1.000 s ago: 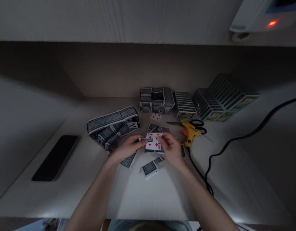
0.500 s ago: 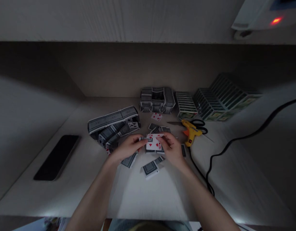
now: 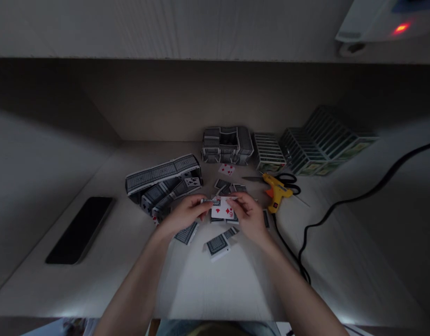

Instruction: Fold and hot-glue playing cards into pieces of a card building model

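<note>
A red-suited playing card [image 3: 220, 213], face up with a 6 in its corner, is held over the middle of the desk. Its right side is pinched between thumb and fingers of my right hand [image 3: 250, 215]. My left hand [image 3: 184, 215] is closed on a small dark-patterned card piece [image 3: 215, 202] that lies across the card's upper left; whether the two are joined I cannot tell. Just below my hands is a small card stack [image 3: 217, 244], with a card block [image 3: 187, 233] beside my left wrist. Loose card pieces [image 3: 224, 186] lie beyond my fingers.
A long box built of cards [image 3: 162, 173] stands left, behind a black phone [image 3: 80, 229]. Along the back are a card-built model [image 3: 227, 144] and striped blocks [image 3: 269, 151]. A yellow glue gun [image 3: 278, 190] lies over scissors [image 3: 294, 182] at right, near a black cable [image 3: 336, 207].
The playing card has tipped slightly, so a little less of its upper face shows. Both hands keep their hold, almost in the same place.
</note>
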